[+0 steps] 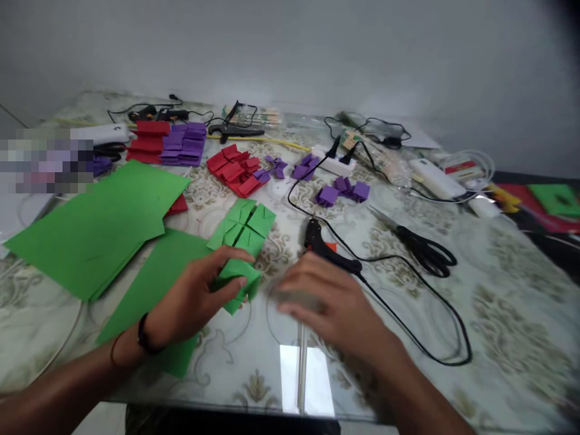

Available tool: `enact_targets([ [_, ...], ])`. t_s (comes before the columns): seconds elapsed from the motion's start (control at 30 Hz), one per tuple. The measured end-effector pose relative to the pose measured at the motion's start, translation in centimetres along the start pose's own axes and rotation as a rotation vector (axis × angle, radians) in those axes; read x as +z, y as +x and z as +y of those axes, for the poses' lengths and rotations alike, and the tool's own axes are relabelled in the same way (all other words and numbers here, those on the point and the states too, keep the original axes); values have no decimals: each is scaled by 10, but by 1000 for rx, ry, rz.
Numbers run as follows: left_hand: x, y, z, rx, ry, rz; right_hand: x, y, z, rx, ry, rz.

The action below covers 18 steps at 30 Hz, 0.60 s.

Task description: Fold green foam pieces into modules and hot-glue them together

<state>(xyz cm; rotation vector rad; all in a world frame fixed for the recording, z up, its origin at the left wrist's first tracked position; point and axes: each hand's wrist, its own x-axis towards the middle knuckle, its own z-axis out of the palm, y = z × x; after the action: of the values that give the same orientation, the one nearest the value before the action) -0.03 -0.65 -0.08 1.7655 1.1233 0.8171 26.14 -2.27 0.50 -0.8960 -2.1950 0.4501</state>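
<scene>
My left hand (217, 284) pinches a small folded green paper piece (238, 272) between thumb and fingers. Just beyond it lie several folded green paper units (244, 225) on the table. My right hand (317, 296) is smeared by motion, to the right of the held piece. Its fingers look bent, and whether anything is between them is unclear. A black glue gun (333, 251) with an orange trigger rests right behind this hand. Below the hand, a pale, thin stick (302, 368) lies toward the table's front edge.
Large green sheets (104, 217) cover the left side. Folded red paper (233, 169) and purple paper pieces (347, 190) lie farther back. Black-handled scissors (421, 244) sit at right, near the glue gun's looping cord (421, 347). A white power strip (333, 162) stands behind.
</scene>
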Motion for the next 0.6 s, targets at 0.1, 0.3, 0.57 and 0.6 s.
enact_targets([
  [0.1,-2,3,5,86,57,-2,-18,-8,29,377,-290,115],
  [0.3,-5,2,9,43,106,117,-34,-24,65,759,-386,-44],
  [0.57,-3,1,11,-119,-60,69,-35,-23,73,784,-362,-111],
  [0.6,-3,1,12,-164,-105,46,-36,-23,75,776,-376,-100],
])
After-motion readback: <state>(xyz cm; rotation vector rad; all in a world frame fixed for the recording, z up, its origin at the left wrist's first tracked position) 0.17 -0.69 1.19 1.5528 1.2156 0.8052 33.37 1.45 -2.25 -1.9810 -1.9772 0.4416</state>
